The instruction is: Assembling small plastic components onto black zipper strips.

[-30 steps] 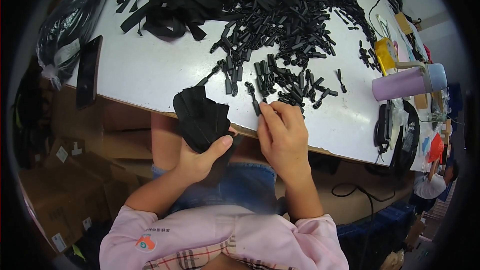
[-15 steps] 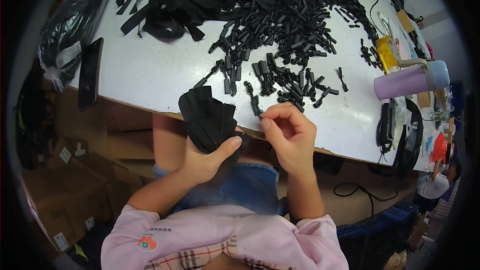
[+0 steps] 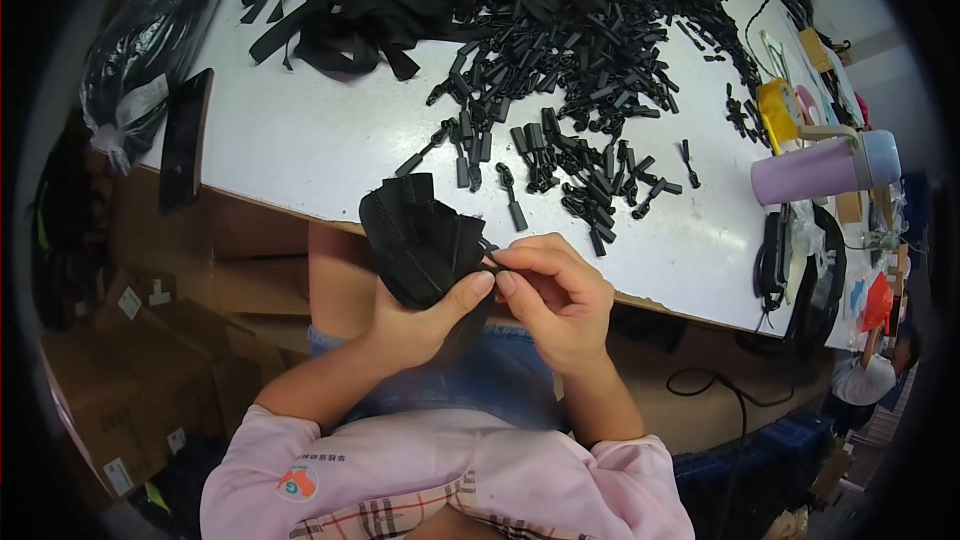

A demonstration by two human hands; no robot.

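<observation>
A bundle of black zipper tapes [image 3: 425, 240] is gripped by the left hand [image 3: 420, 315] (over the table's edge), its end pinched by the right hand [image 3: 555, 295].

Black zipper tapes [image 3: 425, 240], lilac bottle [image 3: 815, 168] (sleeves [image 3: 450, 470] seemingly pink plaid).

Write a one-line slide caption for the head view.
Left hand grips a bunch of black zipper strips while the right hand pinches one end, beside scattered black zipper pulls on a white table.
</observation>
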